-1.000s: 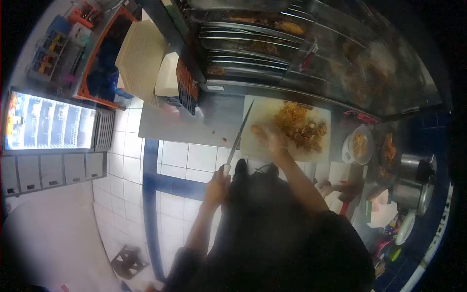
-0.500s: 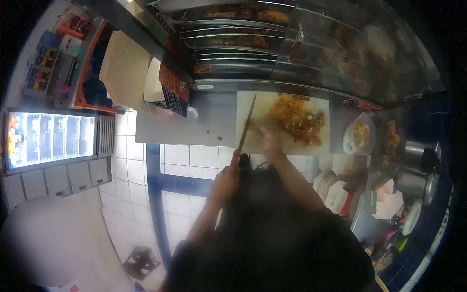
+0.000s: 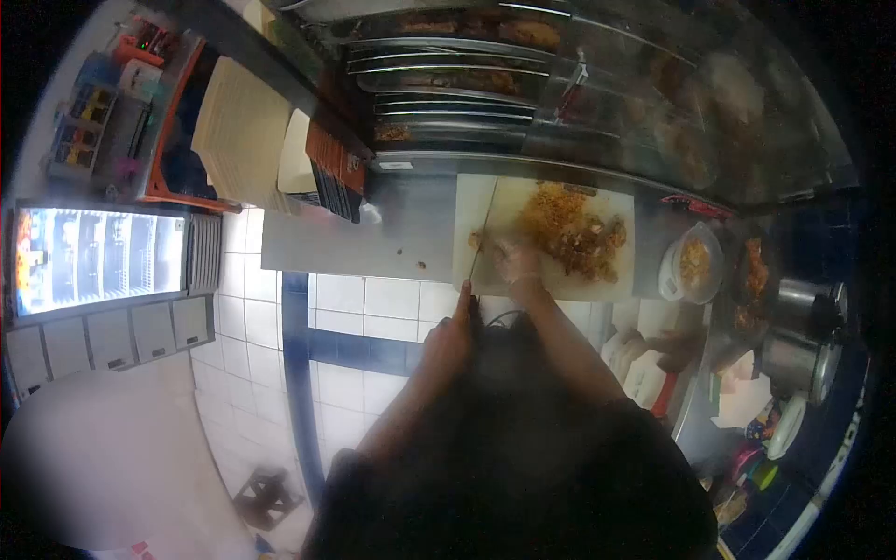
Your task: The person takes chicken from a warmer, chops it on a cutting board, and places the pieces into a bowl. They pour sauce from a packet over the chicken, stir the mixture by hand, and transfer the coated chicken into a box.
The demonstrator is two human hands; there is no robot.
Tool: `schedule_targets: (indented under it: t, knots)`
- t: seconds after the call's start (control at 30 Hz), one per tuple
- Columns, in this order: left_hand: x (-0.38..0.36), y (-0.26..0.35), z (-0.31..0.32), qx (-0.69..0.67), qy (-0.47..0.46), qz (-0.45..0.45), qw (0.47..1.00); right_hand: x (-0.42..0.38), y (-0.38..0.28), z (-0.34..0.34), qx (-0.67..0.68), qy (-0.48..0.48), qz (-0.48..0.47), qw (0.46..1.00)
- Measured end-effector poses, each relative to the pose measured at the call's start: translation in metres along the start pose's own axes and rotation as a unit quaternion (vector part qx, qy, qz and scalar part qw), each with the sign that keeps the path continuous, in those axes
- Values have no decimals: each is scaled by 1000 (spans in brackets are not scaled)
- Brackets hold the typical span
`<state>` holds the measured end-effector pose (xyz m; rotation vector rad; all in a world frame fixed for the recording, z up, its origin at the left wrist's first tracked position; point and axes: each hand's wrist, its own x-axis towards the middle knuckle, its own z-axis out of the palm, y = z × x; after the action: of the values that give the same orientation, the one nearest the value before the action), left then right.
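Knife lies blade-forward along the cutting board's 9 o'clock edge, handle clamped in the left hand. Likely stiff, light, sharp; grip the handle only. Right hand presses loosely curled on a blurred food piece. Chopped food at 3 o'clock looks soft, greasy. Steel surface beneath.

You wear a dark, almost black top with short sleeves. Your arms are bare from above the elbows down. Your left hand and right hand have no gloves.
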<state>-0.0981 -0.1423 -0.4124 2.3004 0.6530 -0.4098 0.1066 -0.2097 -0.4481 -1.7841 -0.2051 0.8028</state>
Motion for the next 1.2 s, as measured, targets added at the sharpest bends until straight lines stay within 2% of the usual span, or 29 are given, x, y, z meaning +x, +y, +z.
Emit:
schedule_targets:
  t: [0.03, 0.1, 0.13, 0.17, 0.2, 0.23, 0.27, 0.3, 0.33, 0.37, 0.4, 0.43, 0.47, 0.5, 0.53, 0.57, 0.63, 0.67, 0.7, 0.77, 0.8, 0.83, 0.87, 0.93, 0.97, 1.03, 1.1, 1.17, 1.2]
  knots:
    - [-4, 4, -4, 19, 3, 5, 1000, 6, 6, 1, -3, -1, -7, 1000]
    - [-24, 6, -11, -15, 7, -8, 1000, 14, 10, 8, 151, -30, -28, 988]
    - [-36, 4, -15, -46, 2, -23, 999, 14, 7, 6, 152, -31, -34, 987]
    - [-46, 5, -22, -42, 4, -22, 999, 6, -9, 5, -105, 15, -126, 986]
    - [-57, 6, -30, -66, -9, -59, 996, -2, -22, 5, -352, 64, -205, 911]
    - [-68, 6, -37, -87, -24, -94, 991, -1, -30, 9, -346, 72, -200, 914]
    - [-83, 5, -42, -76, -32, -87, 993, 5, -38, 13, -380, 2, -165, 910]
    - [-97, 4, -45, -94, 46, -40, 994, 8, -44, 14, -410, -62, -127, 901]
    - [-107, 3, -44, -115, 118, 17, 986, 33, 19, 30, -258, -42, -190, 946]
    - [-111, -1, -41, -108, 81, -40, 990, 58, 79, 45, -107, -41, -260, 959]
    - [-100, -2, -40, -55, 218, 120, 967, 56, 71, 43, -115, 7, -253, 960]
    - [-105, -8, -38, -136, 73, -79, 985, 55, 58, 51, -327, 6, -263, 908]
    - [-98, -11, -28, -73, 132, -13, 988, 58, 49, 49, -524, -10, -242, 817]
    - [-92, 5, -33, -110, 159, 19, 981, 49, 24, 34, -372, -32, -94, 923]
    - [-84, 11, -28, -95, 167, 32, 981, 37, 2, 21, -191, -56, 46, 979]
    - [-80, 10, -24, -79, 183, 35, 979, 21, -13, 0, -184, -47, 50, 981]
    - [-66, 13, -13, -50, 130, -17, 990, -20, -35, -70, -188, -78, -156, 966]
    - [-64, 11, -6, -24, 80, -71, 994, -73, -94, -110, -265, 91, -170, 945]
    - [-63, 5, 2, -27, 83, -83, 993, -64, -63, -149, -158, 166, -239, 943]
    - [-54, -13, 18, -30, 82, -73, 994, -72, -53, -244, -307, 305, -166, 886]
    - [-49, -23, 23, -28, 80, -64, 994, -92, -77, -278, -373, 370, -93, 846]
    - [-47, -28, 26, -26, 76, -55, 995, -75, -41, -325, -365, 416, -152, 819]
    - [-46, -31, 29, -26, 74, -45, 996, -70, -7, -378, -492, 376, -195, 761]
    - [-53, 2, 5, -19, 57, -68, 996, -87, -56, -386, -416, 345, 74, 838]
    - [-54, 17, -6, -12, 34, -85, 996, -86, -53, -380, -416, 343, 70, 839]
    - [-53, 24, -9, -17, 53, -75, 996, -79, -35, -359, -551, 388, -47, 738]
    - [-55, 24, -5, -19, 69, -67, 995, -45, -17, -322, -528, 279, -23, 802]
    - [-58, 17, 9, -82, 100, -122, 984, -17, 0, -276, -532, 168, -20, 830]
    - [-60, 14, 13, -64, 97, -106, 988, -13, 6, -267, -529, 163, -25, 832]
